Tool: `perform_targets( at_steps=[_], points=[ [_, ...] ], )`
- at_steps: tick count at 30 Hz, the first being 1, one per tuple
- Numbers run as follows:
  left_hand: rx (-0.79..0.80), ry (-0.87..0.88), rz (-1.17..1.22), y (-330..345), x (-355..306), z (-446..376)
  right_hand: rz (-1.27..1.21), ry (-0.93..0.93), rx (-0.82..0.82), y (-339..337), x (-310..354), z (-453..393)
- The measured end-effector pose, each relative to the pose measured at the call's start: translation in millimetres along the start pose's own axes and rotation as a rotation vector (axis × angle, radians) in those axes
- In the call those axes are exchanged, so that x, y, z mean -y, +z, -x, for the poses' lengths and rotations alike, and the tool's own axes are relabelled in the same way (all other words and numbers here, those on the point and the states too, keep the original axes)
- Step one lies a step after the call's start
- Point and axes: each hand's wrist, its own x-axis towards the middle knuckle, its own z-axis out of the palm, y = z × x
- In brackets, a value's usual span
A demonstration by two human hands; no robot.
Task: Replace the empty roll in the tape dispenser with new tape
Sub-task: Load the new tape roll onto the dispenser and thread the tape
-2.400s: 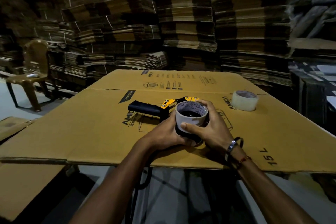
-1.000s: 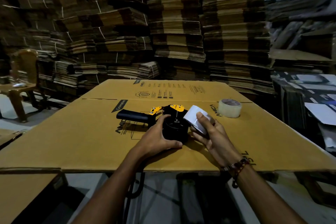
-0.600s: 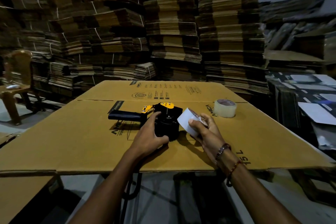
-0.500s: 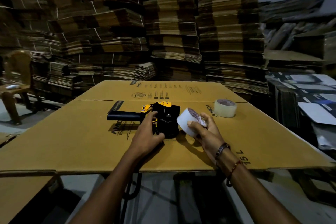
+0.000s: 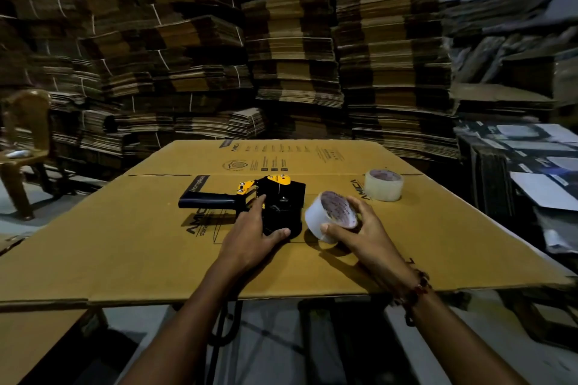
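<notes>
A black and yellow tape dispenser [image 5: 278, 197] lies on its side on a flattened cardboard sheet [image 5: 125, 244], handle pointing left. My left hand [image 5: 253, 234] rests on its black body, thumb against the near edge and a finger touching the middle. My right hand [image 5: 359, 234] holds a white roll [image 5: 325, 219] tilted just right of the dispenser, apart from it, thumb and fingers curled round its rim. A second, clear tape roll [image 5: 383, 185] stands on the cardboard farther back right.
Tall stacks of flattened cartons [image 5: 281, 40] wall the back. A brown plastic chair [image 5: 22, 141] stands at the left. Printed sheets and packs [image 5: 531, 172] lie at the right. The cardboard's near edge [image 5: 281, 297] overhangs the floor.
The white roll came off the dispenser in my right hand and moved right, clear of it. My left hand stayed on the dispenser, shifting its fingers over the body.
</notes>
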Motion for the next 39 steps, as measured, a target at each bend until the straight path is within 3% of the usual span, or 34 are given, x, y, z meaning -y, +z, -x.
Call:
perform_targets(
  at_steps=[8,13,19,21,25,29,32,39],
  points=[
    [-0.026,-0.008,-0.007,1.5,1.8,-6.2,0.303,-0.068,-0.092,-39.3,-2.0,2.7],
    [-0.136,0.070,-0.147,5.6,0.8,-14.1,0.497,-0.112,-0.113,-63.1,-4.0,-2.4],
    [-0.315,0.419,-0.555,12.0,-13.8,-3.1,0.534,-0.069,-0.295,-96.7,-13.7,-5.7],
    [-0.345,0.548,-0.579,16.8,-22.8,-1.0,0.573,-0.104,-0.336,-102.3,-14.3,-4.9],
    [-0.217,0.601,-0.283,39.9,-54.8,-2.0,0.573,-0.377,-0.238,-96.3,-13.4,-1.2],
    [0.086,0.275,0.447,71.0,-102.3,-4.3,0.558,-0.516,-0.148,-91.0,-10.0,0.8],
    [0.200,0.174,0.718,89.5,-116.7,-13.1,0.483,-0.495,-0.100,-93.4,-10.6,1.8],
    [0.091,0.079,0.915,81.9,-113.2,-17.3,0.238,-0.182,-0.056,-96.5,-17.4,-3.0]
  ],
)
